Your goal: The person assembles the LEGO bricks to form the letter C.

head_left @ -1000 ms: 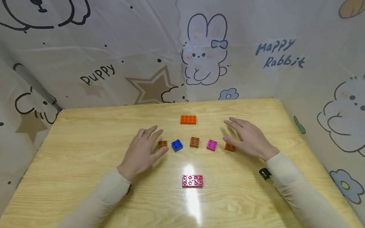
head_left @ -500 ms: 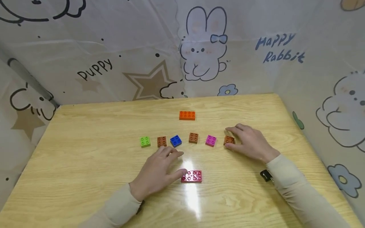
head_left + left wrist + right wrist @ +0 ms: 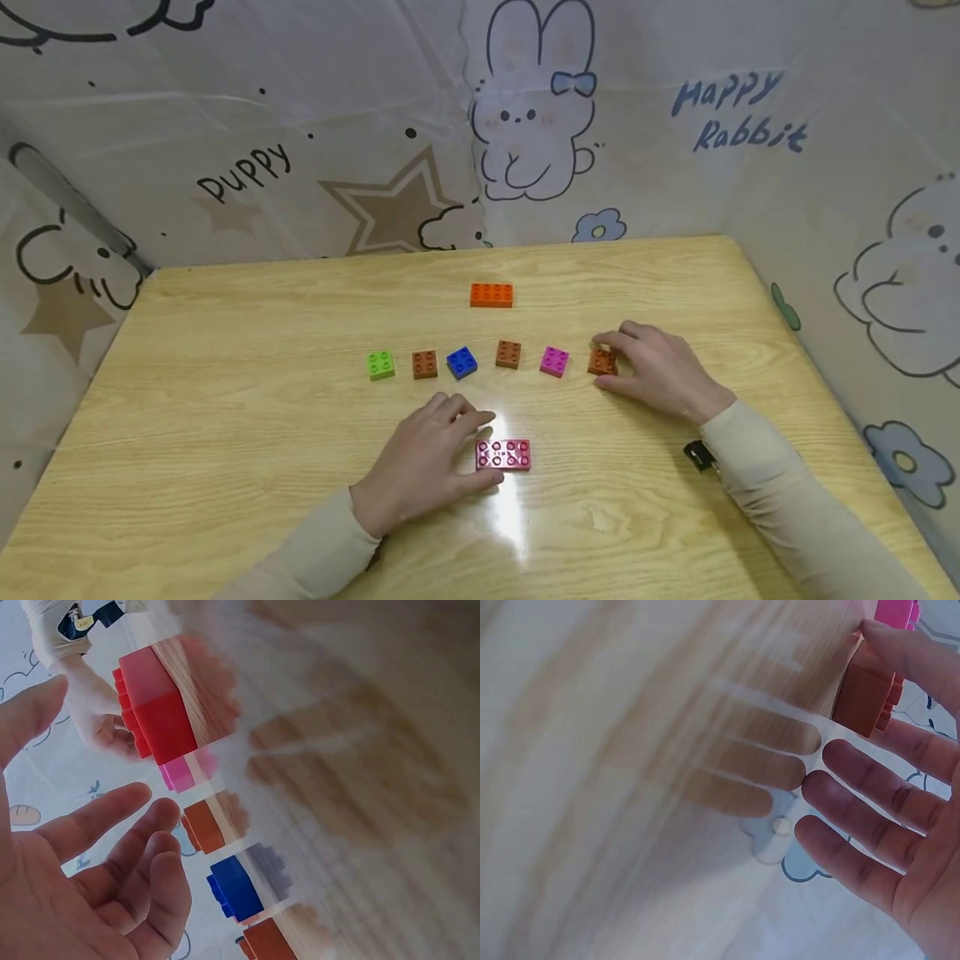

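Note:
My left hand (image 3: 420,467) reaches round the left end of a red eight-stud toy brick (image 3: 503,455), thumb on the near side and fingers on the far side. In the left wrist view its thumb and fingers (image 3: 171,889) are spread apart, with the red brick (image 3: 156,705) beyond them. At the right of the row, my right hand (image 3: 660,371) has thumb and index finger on either side of a brown four-stud brick (image 3: 602,362). The right wrist view shows the thumb tip (image 3: 870,628) right at this brown brick (image 3: 864,690), the other fingers extended.
Across the wooden table (image 3: 247,417) runs a row: a green brick (image 3: 380,365), a brown brick (image 3: 424,364), a blue brick (image 3: 462,362), another brown brick (image 3: 508,354) and a pink brick (image 3: 554,362). An orange brick (image 3: 491,295) lies farther back. Printed cloth walls (image 3: 360,100) enclose the table.
My left hand has moved right and nearer from the row to the red brick, uncovering the green brick. My right hand has lowered round the right brown brick. The head view has tilted down slightly.

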Available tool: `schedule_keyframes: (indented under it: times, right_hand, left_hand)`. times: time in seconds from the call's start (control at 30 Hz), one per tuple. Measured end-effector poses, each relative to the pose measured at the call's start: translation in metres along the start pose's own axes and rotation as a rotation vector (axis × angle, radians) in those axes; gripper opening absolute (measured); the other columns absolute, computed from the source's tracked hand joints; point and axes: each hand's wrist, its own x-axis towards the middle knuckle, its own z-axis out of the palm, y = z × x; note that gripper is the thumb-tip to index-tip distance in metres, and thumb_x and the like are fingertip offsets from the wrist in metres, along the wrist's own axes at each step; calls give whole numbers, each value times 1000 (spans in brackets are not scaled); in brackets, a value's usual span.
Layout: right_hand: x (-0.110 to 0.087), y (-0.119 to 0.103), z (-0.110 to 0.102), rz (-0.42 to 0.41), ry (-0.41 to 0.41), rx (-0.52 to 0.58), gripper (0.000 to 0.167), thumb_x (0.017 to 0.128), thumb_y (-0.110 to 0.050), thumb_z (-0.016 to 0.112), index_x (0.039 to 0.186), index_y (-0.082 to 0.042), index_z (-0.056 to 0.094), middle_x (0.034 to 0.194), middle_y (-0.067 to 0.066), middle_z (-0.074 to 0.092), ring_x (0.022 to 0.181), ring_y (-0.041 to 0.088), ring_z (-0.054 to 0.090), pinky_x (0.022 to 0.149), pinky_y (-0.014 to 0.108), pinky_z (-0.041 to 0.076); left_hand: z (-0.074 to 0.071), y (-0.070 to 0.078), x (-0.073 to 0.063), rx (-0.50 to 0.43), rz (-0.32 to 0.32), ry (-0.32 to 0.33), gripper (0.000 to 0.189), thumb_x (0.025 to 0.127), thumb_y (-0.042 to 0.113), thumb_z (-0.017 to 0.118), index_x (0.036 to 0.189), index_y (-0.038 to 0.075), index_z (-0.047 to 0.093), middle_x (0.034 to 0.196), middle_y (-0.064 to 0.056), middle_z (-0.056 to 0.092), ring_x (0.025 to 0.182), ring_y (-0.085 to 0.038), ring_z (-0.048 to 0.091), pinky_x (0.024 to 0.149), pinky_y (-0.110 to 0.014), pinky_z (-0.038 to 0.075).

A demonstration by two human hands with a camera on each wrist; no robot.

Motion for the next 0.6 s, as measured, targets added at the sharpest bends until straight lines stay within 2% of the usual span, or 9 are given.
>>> schedule_keyframes:
  times: [0.33,0.6]
  right_hand:
    - [1,-2,0,2,-2,3,48,93,-31,89,129,-3,75,117,17,72,98,36,72,82,58,60]
    - [2,-3,-1,-7,5,-21,42,92,-27,89,122,-1,76,106,12,72,88,29,69,76,54,60]
  left_hand:
    - [5,1,2,-4,32,-2,52,84,37,95,121,6,78,105,-1,66,93,-17,56,82,-33,53]
    - [4,5,7,-24,13,-33,31,86,23,92,106,6,76,97,0,65,90,-17,55,81,-34,52]
